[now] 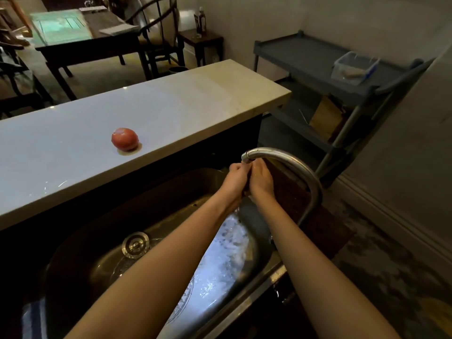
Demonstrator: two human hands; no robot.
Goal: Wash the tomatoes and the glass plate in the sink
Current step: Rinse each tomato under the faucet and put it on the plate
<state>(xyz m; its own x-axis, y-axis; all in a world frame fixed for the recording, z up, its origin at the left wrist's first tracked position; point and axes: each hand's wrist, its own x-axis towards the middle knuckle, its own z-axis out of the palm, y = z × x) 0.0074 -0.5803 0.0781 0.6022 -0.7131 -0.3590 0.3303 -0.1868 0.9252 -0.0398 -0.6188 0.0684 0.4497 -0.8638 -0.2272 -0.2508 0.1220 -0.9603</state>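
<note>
Red tomato (pixel 125 139) sits on the counter (pixel 195 99); left hand (pixel 236 177) and right hand (pixel 261 179) cupped together under the tap (pixel 293 165) (contents hidden). Rinsing, I reckon; slippery glass plate (pixel 220 260) next.

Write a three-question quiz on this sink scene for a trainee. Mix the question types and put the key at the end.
1. True or false: the tomato rests inside the sink.
2. Pick one: the left hand and right hand meet A) under the faucet spout, B) over the drain, C) on the cart.
3. Fill in: the glass plate lies in the sink, beneath the person's ___.

Key: 1 false, it sits on the counter; 2 A; 3 forearms.
</note>
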